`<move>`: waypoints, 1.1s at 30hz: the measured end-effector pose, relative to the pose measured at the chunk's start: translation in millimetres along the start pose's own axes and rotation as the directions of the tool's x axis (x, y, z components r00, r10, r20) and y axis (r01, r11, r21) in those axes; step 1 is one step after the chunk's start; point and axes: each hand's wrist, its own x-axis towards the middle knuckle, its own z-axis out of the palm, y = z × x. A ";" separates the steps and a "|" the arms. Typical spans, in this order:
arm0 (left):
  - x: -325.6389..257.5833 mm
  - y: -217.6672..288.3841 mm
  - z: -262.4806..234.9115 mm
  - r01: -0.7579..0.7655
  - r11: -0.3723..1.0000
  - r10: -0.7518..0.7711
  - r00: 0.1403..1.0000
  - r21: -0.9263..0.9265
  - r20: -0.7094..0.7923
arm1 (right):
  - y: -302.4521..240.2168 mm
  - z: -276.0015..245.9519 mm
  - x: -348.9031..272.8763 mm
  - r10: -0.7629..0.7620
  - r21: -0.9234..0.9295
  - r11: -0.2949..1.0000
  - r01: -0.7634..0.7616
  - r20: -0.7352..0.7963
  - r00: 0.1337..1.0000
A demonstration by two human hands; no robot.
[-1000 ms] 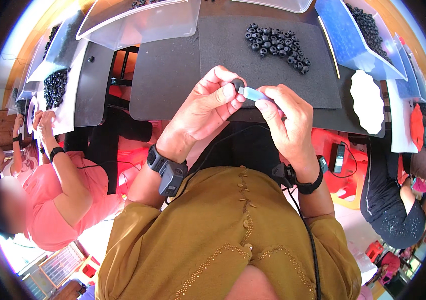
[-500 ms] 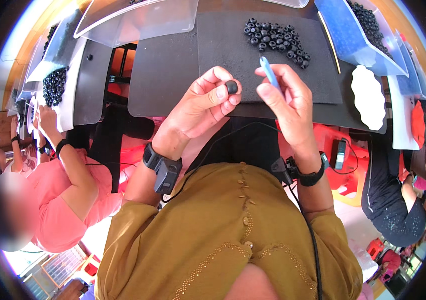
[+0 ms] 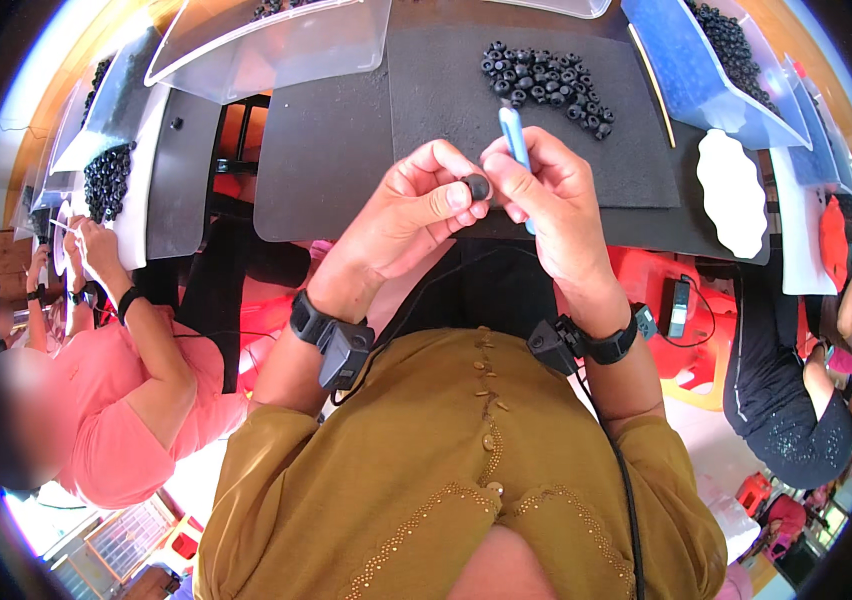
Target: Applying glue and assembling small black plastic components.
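Observation:
Between the thumb and fingers of my left hand (image 3: 401, 215) is a small round black piece (image 3: 478, 187) with a dull, rubbery look. My right hand (image 3: 564, 215) is closed around a slim light blue pen-like tool (image 3: 513, 136), whose upper end points away from me. The two hands are close together over the near edge of the dark table, with the right fingers beside the black piece. A pile of similar black pieces (image 3: 538, 78), some showing a hole, lies beyond my hands on a dark mat (image 3: 441, 105).
A clear plastic bin (image 3: 276, 55) stands at the far left, and a bluish bin (image 3: 711, 85) of black pieces at the far right. A thin wooden stick (image 3: 654, 85) and a white wavy-edged sheet (image 3: 730, 195) lie right. A co-worker in pink (image 3: 131, 400) sits left.
My right hand has moved left, closer to the left hand, and the blue tool now stands more upright. The black piece has shifted slightly right and down within my left fingers.

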 end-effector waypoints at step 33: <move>109.8 49.5 -23.9 0.085 0.514 0.013 0.994 0.854 -0.107 | 14.6 -66.5 -13.6 -0.120 -0.176 0.982 0.062 -0.341 0.933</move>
